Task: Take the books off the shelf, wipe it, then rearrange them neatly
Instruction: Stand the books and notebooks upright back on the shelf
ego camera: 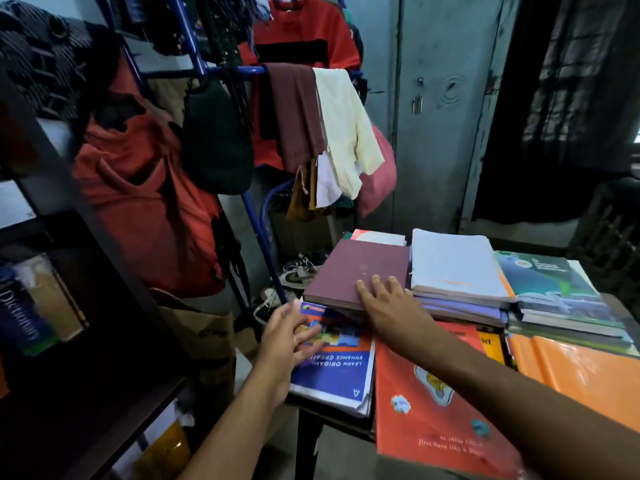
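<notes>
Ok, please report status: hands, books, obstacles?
Right hand flat on maroon book. Left hand open, touching origami book. Books piled on table, nothing blocking.

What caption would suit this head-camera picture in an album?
Right hand flat on a maroon book, left hand touching a blue origami book, among stacked books on a table.

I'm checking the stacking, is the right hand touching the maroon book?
Touching. The head view shows the right hand lying flat with straight fingers on the near edge of the maroon book's cover, no gap visible.
</notes>
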